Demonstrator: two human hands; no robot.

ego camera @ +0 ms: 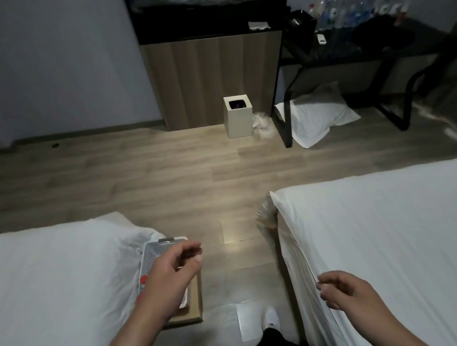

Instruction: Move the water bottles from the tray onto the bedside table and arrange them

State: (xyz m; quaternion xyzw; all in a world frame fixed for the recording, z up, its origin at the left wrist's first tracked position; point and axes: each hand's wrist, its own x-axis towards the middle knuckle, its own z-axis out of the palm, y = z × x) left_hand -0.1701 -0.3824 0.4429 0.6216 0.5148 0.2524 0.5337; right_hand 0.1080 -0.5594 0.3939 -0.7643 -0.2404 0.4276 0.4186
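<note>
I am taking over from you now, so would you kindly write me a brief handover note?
Left hand: empty, fingers loosely curled, above the white tray at the left bed corner.
Right hand: empty, loosely curled, beside the right bed.
Things: red caps show in the tray; a row of bottles stands on the black desk across the room.
Done: cannot tell, the bedside table is out of view.
Left: pick bottles from the tray, set them on the bedside table, arrange them.
</note>
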